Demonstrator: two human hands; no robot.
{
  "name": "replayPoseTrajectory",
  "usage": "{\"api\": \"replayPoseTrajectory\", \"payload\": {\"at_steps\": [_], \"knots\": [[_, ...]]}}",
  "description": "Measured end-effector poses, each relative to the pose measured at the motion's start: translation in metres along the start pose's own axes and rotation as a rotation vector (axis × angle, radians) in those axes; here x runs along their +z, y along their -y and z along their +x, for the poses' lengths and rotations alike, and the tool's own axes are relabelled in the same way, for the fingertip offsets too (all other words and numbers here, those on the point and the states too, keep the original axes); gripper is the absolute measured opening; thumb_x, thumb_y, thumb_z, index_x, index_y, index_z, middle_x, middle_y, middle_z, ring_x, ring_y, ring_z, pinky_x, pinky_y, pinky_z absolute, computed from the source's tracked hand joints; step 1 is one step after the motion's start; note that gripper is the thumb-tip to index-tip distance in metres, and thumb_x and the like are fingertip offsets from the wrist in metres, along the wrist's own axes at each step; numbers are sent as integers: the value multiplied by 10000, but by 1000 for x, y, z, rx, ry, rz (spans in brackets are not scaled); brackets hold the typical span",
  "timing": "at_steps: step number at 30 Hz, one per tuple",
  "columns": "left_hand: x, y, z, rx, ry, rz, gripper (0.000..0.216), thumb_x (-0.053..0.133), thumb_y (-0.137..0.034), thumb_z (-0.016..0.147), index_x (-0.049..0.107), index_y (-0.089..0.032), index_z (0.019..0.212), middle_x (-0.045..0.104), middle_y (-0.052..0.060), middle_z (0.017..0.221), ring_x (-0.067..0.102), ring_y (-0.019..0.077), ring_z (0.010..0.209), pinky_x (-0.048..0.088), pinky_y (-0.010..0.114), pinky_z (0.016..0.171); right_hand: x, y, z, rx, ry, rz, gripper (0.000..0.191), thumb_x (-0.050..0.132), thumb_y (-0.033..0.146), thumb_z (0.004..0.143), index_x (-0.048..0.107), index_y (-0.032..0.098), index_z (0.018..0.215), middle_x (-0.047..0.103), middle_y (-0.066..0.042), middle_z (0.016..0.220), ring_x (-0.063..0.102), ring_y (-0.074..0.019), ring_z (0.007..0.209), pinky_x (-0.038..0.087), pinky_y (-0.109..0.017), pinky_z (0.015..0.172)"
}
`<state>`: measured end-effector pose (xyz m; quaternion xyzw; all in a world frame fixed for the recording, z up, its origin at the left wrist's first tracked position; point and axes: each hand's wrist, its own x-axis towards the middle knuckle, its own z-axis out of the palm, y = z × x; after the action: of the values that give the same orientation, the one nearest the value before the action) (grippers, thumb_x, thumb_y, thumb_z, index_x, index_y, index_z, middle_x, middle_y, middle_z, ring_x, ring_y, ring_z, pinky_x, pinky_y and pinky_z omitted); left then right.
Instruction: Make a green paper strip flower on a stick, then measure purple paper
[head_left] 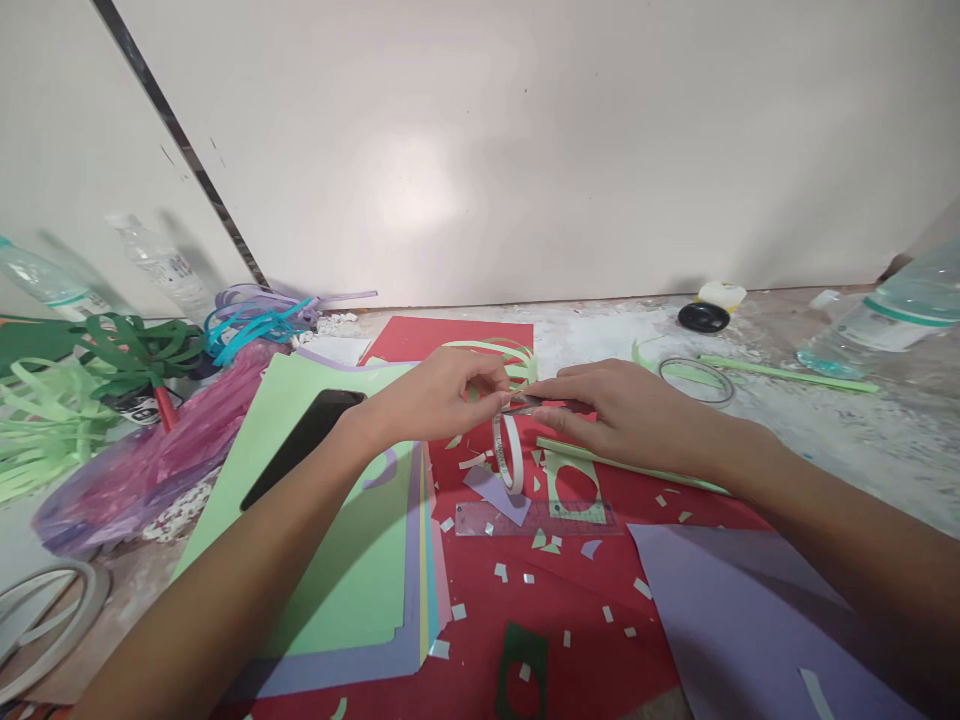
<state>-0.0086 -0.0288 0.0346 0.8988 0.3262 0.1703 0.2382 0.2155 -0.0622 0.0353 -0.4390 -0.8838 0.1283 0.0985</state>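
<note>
Left hand: my left hand [442, 398] has thumb and forefinger pinched together on the near end of a thin strip, just above the tape roll.
Right hand: my right hand [622, 410] lies palm down with fingers stretched leftward, pinning the same strip; whether the thumb grips beneath it I cannot tell.
Strip: the small strip [529, 404] runs left to right between my fingertips, its long axis across me; both hands touch it, the left at its tip.
Tape roll: one white tape roll [509, 452] hangs on edge directly under the meeting point of my hands, over the red sheet [555, 600].
Ruler: one clear ruler [536, 518] lies flat just nearer to me than the roll, long axis left to right.
Paper stack: one stack of coloured sheets [337, 560], green on top, sits under my left forearm, with one black phone [304, 445] lying on it.
Purple sheet: one purple sheet [742, 620] lies under my right forearm.
Further out: two more tape rings, one at far right [697, 381] and one at near left [45, 620]; three plastic bottles, two left [161, 262] [45, 285] and one right [892, 315].
</note>
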Motion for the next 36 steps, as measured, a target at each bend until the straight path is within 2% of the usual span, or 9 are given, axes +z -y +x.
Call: {"api": "replayPoseTrajectory", "payload": {"at_steps": [5, 11, 21, 27, 32, 36], "knots": [[1, -1, 1, 14, 8, 22, 227, 459, -327, 905, 613, -173, 840, 650, 25, 773, 571, 132, 668, 389, 256, 561, 0, 1, 0, -6, 0, -11, 337, 411, 411, 949, 714, 262, 948, 678, -8, 745, 550, -145, 639, 316, -277, 574], [1, 0, 1, 14, 21, 30, 251, 446, -350, 913, 609, -178, 832, 642, 17, 765, 554, 127, 657, 376, 256, 558, 1, 3, 0, -7, -17, -32, 383, 405, 417, 948, 707, 233, 802, 653, -9, 700, 524, -134, 613, 294, -273, 550], [2, 0, 1, -19, 19, 32, 279, 434, -396, 920, 590, -185, 826, 636, 16, 769, 552, 131, 652, 369, 264, 552, 3, 3, 1, 4, -18, -18, 344, 403, 366, 948, 731, 281, 1009, 679, -14, 741, 546, -147, 640, 302, -267, 565], [3, 1, 1, -3, 12, 53, 282, 439, -396, 913, 593, -182, 812, 628, 12, 738, 536, 129, 638, 365, 261, 539, 3, 4, 2, -4, -14, -16, 389, 379, 391, 957, 742, 254, 930, 661, -19, 698, 524, -144, 610, 301, -270, 555], [2, 2, 0, -21, 17, 63, 317, 441, -419, 909, 637, -184, 825, 631, 11, 717, 536, 129, 622, 349, 259, 517, 4, 5, 2, -1, -19, -11, 379, 381, 387, 957, 726, 263, 1052, 665, -19, 708, 522, -150, 607, 306, -280, 552], [1, 0, 1, -14, 22, 88, 334, 436, -409, 906, 662, -183, 808, 624, 14, 694, 524, 127, 600, 334, 263, 513, 5, 4, 1, 3, -25, -37, 380, 382, 391, 956, 725, 267, 1059, 686, -26, 742, 547, -159, 627, 318, -285, 563]]}}
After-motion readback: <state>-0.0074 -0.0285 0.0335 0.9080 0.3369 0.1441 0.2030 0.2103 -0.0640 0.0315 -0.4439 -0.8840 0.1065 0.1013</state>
